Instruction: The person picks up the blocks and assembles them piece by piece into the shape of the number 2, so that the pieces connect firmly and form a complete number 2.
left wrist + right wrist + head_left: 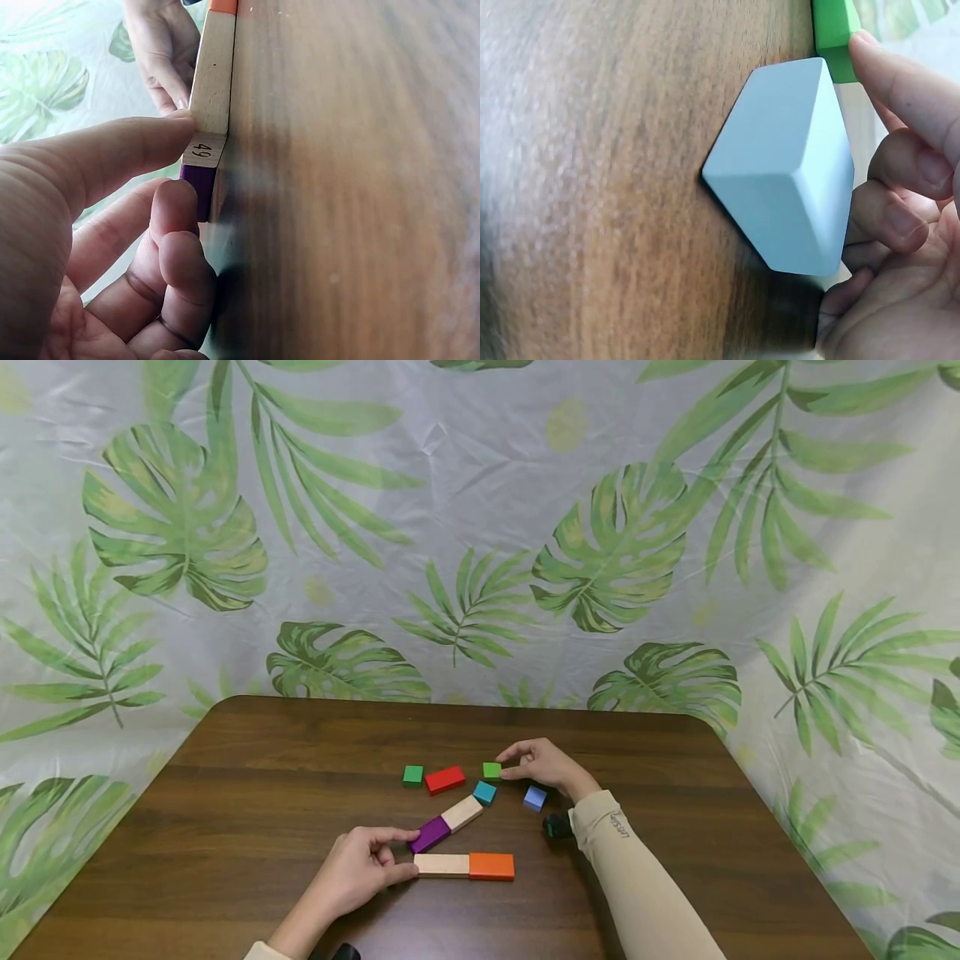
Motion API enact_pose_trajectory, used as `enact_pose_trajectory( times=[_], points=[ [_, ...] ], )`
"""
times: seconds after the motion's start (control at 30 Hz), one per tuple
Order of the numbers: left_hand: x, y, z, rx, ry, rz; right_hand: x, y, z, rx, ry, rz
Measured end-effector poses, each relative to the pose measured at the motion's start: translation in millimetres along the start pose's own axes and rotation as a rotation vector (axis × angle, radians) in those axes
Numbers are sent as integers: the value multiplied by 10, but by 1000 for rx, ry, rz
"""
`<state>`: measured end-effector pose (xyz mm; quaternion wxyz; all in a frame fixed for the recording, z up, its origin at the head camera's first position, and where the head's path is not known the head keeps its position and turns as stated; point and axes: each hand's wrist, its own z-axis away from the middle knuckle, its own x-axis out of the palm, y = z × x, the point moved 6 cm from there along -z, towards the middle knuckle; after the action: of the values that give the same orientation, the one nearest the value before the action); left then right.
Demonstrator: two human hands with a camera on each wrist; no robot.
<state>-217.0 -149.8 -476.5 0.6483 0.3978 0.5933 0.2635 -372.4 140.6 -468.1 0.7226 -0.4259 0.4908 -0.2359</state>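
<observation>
My left hand [351, 870] touches two blocks with index finger and thumb spread apart. Its index fingertip rests at the near end of a purple block [430, 834]; its thumb meets the left end of a plain wood block [442, 865], whose end reads "49" in the left wrist view. An orange block [492, 866] adjoins that plain block. Another plain wood block [462, 813] follows the purple one, then a teal block [484, 792]. At the back, my right hand [547, 767] pinches a light green block [491, 771] between thumb and index finger, on the table.
A red block [446, 780] and a dark green block [412, 775] lie left of the light green one. The light blue block [535, 798] sits below my right hand. The dark wood table [300, 760] ends at a leaf-patterned cloth [480, 510].
</observation>
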Motion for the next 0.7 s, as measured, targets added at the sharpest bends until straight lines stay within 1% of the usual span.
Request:
enact_pose_trajectory(
  times=[0.3,0.43,0.7],
  points=[
    [-6,8,15,-13,4,15,25,-4,-32,-7,4,38],
    [-5,13,20,-11,2,15,28,-5,-28,4,7,37],
    [2,2,-5,-26,-5,5,32,-6,-37,-5,2,45]
  ],
)
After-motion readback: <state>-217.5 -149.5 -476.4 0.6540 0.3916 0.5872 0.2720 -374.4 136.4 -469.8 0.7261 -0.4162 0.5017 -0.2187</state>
